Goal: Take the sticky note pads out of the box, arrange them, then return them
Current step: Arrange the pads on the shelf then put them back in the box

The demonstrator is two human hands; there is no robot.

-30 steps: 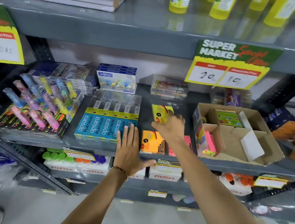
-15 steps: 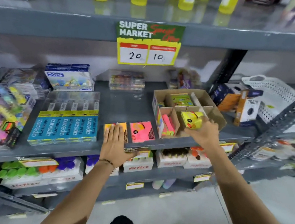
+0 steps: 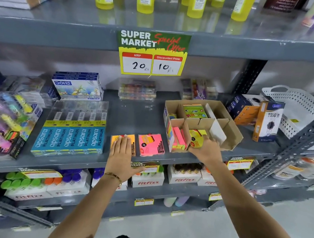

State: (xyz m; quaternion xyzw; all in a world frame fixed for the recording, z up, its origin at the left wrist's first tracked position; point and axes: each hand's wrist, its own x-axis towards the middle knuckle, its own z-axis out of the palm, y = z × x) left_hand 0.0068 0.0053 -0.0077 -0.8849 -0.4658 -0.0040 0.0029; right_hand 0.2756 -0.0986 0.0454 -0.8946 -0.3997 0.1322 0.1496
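Note:
A cardboard box with dividers stands on the grey shelf. My right hand grips a yellow sticky note pad inside the box's front compartment, beside several upright pink and yellow pads. A green pad lies in a rear compartment. On the shelf left of the box lie a pink pad and an orange pad. My left hand rests flat on the orange pad, fingers extended.
Blue Apsara pencil packs sit left of the pads, highlighter packs further left. Orange Trio boxes and a white basket stand right of the box. A price sign hangs from the upper shelf.
My right hand carried the yellow pad from the shelf's middle rightward and lowered it into the box's front compartment. My left hand moved onto the orange pad. The camera view shifted right.

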